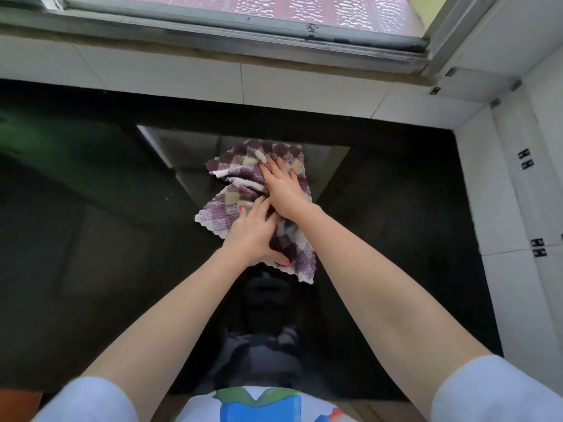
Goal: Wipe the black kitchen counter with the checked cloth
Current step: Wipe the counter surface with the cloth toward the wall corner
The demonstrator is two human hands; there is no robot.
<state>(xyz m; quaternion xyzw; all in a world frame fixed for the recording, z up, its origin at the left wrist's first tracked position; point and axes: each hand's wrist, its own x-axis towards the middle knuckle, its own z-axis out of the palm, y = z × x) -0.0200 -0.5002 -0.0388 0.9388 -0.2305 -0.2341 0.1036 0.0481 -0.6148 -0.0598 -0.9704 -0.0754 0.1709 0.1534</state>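
Sleeves: pale blue cuffs at 7 and 5 o'clock, forearms bare, both reaching toward centre.
Counter (91,239): black, glossy, mirror-like; reflects window and person. Looks slick, so cloth should glide easily and may skid if pressed unevenly.
Left hand (254,231): flat, fingers spread, palm down on the near half of the cloth; thumb splayed toward 5 o'clock. Not clenched, pressing rather than gripping.
Checked cloth (231,205): purple, white and beige, fleecy, scalloped edge. Lies rumpled at frame centre, on the counter, under both hands. Judged light, soft, limp; bunches and folds readily, nothing fragile.
Right hand (281,190): palm down on the far half, fingers extended toward 11 o'clock, heel just touching left hand's fingertips.
Hold advice: flat palms over the middle, loose corners at 5 and 11 o'clock likely to trail or fold under.
Wall tiles (304,86): white, at 12 o'clock, bordering the counter's far edge.
Window frame (213,28): beyond the tiles, farthest.
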